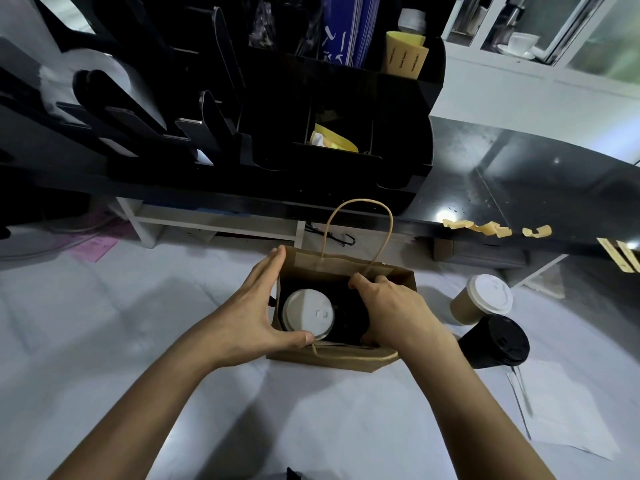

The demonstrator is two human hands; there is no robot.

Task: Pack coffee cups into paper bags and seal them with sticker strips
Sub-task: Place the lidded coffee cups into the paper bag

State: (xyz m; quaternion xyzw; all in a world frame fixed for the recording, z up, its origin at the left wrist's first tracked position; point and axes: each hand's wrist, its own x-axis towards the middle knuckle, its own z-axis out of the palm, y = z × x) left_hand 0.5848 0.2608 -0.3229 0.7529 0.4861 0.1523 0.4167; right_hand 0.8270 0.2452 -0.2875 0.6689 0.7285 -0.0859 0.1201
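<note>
Your left hand [258, 306] lies flat against the left wall of the bag [332, 360], fingers straight, thumb along its near rim. Your right hand [391, 310] reaches into the bag's right side, fingers curled over the rim; whether they pinch it you cannot tell. The bag stands open at centre frame, a white-lidded cup [308, 315] inside on the left. Right of it stand a tan cup [479, 299] and a black cup [498, 342], touching. Sticker strips [479, 227] lie on the black counter [519, 168], right.

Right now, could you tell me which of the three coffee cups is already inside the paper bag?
The white-lidded cup between the hands sits in the paper bag; the other white-lidded cup and the black cup stand outside, to its right.
</note>
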